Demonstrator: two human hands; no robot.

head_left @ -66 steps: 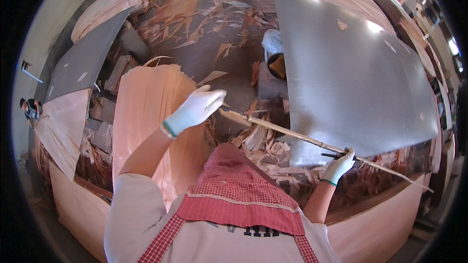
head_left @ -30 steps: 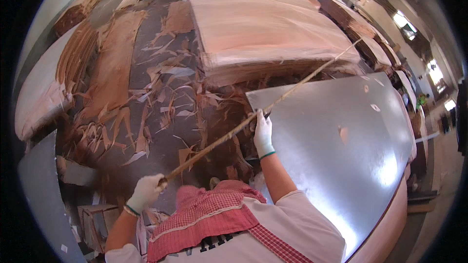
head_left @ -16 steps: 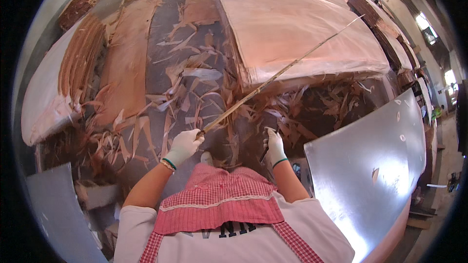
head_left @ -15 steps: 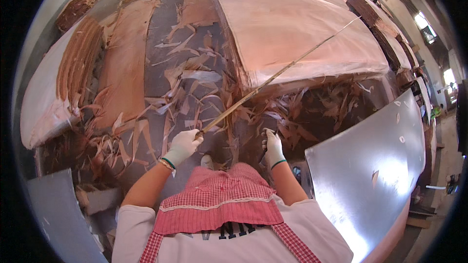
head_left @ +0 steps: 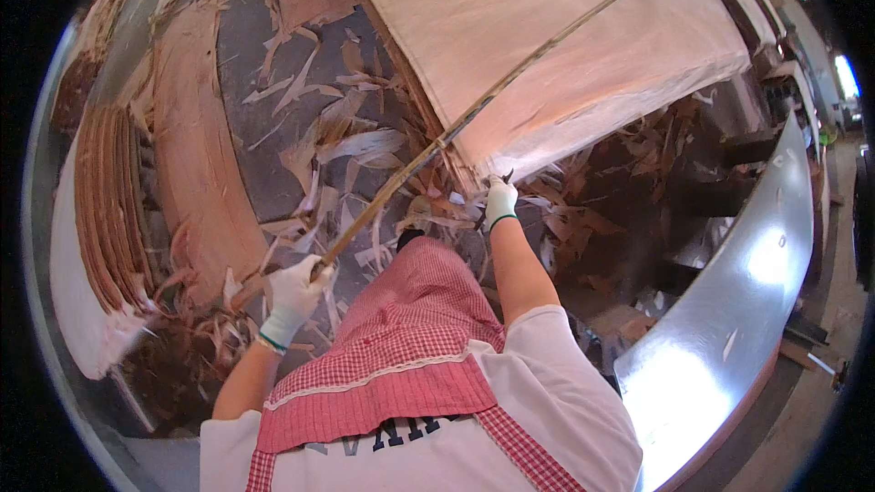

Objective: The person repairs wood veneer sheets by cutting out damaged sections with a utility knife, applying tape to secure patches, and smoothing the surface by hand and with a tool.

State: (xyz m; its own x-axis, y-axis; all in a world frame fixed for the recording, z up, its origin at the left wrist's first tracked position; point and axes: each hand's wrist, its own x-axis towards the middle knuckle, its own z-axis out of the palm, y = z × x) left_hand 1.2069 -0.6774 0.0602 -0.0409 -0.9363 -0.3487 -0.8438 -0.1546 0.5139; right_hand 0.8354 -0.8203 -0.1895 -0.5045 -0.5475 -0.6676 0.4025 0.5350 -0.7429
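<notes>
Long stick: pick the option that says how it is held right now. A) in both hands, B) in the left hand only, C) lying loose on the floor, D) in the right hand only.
B: the gloved left hand has its grip on the near end of the long stick, while the right hand is apart from it, at the edge of the big veneer sheet.

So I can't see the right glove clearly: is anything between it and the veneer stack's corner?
Nothing visible: the right hand already touches the veneer stack at its near corner. The left hand holds the long stick.
</notes>
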